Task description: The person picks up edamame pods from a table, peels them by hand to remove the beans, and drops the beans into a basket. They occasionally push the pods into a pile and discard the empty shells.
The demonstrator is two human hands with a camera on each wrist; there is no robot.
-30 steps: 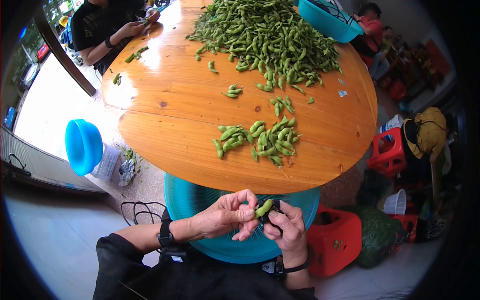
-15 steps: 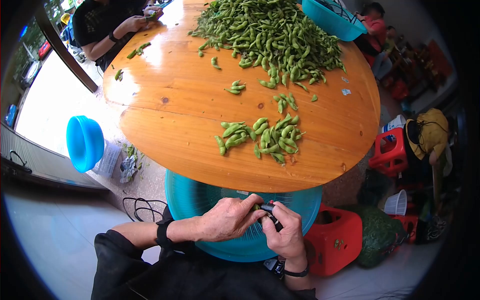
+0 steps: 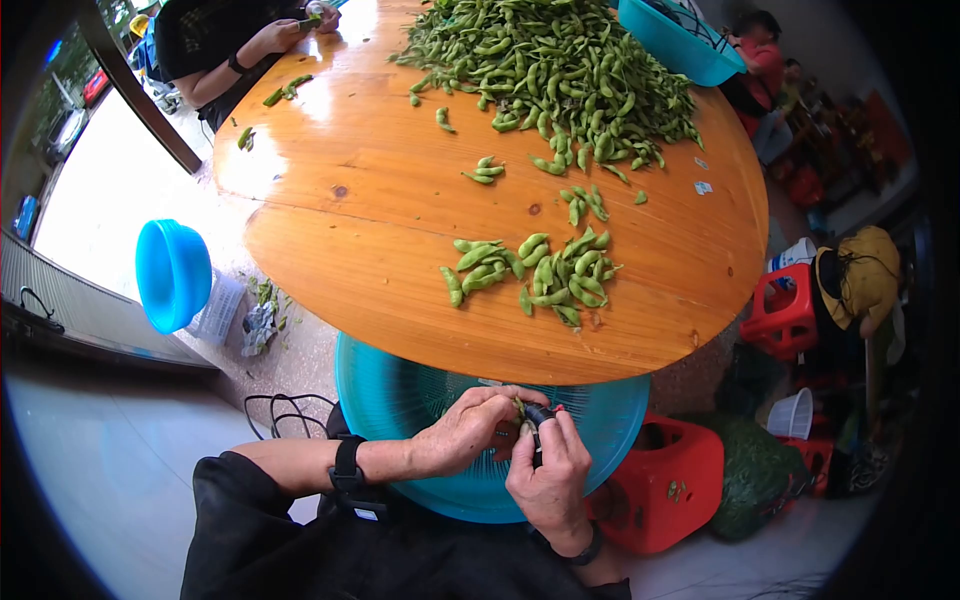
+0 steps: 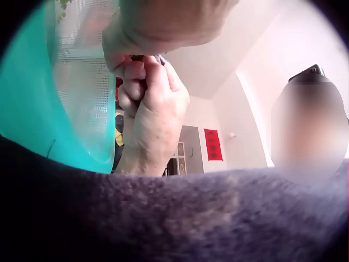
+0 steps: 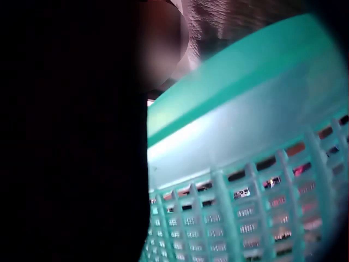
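Over a teal slotted basket [image 3: 610, 415], both hands work close together in the head view. The left hand [image 3: 460, 432] pinches a green soybean pod [image 3: 519, 406], mostly hidden by the fingers. In the right hand [image 3: 550, 475] is a small black hand tool [image 3: 540, 413] with a red bit at its end; its tip lies right at the pod. In the left wrist view, the right hand [image 4: 158, 117] has its fingers curled beneath the left hand [image 4: 169, 24]. The right wrist view shows the basket's wall [image 5: 229, 128], not the hand.
A round wooden table [image 3: 380, 260] bears a big heap of soybean pods [image 3: 550, 75] and a smaller pile [image 3: 570, 275] near its front edge. Across it, another person's hands [image 3: 290, 32] hold something green. A red stool [image 3: 665, 500] stands right, blue basins [image 3: 172, 275] left.
The pod, plainly visible between the hands a second ago, is now mostly covered by the left fingers. The right hand has turned and drawn slightly toward the body; the head view has shifted slightly.
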